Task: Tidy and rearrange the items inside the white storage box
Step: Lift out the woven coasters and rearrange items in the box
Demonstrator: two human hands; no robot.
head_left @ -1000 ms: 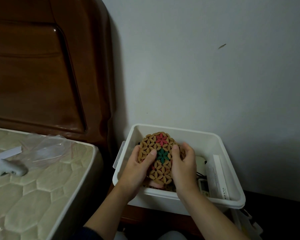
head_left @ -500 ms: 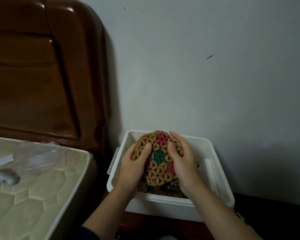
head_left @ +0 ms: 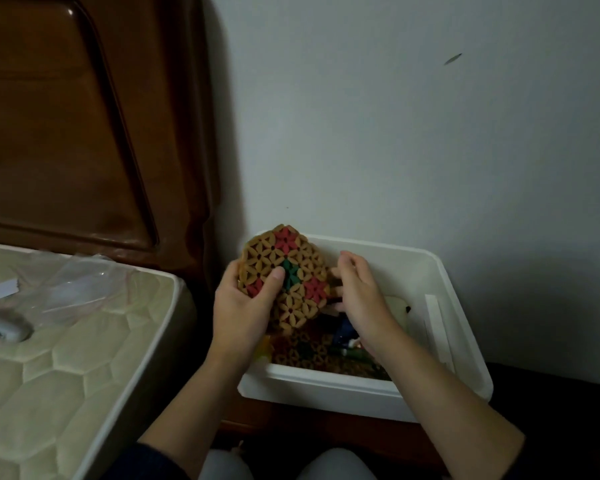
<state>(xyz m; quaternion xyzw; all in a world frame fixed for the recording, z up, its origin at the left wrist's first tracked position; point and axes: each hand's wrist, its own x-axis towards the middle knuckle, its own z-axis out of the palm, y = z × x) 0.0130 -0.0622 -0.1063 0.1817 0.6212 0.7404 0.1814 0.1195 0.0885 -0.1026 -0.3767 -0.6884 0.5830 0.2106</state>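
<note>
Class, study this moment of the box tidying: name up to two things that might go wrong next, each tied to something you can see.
1. The left hand alone grips the flower-patterned mat by one edge, tilted above the white storage box; it might slip and drop onto the items below.
2. The right hand reaches among crowded contents, partly hidden by the mat, and may knock something over.

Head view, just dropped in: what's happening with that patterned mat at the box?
A person is sorting the white storage box beside the bed. The left hand grips a beaded flower-pattern mat, tilted up over the box's left side. The right hand is off the mat, fingers loosely curled, just to its right above the contents. More patterned mats lie in the bottom.
</note>
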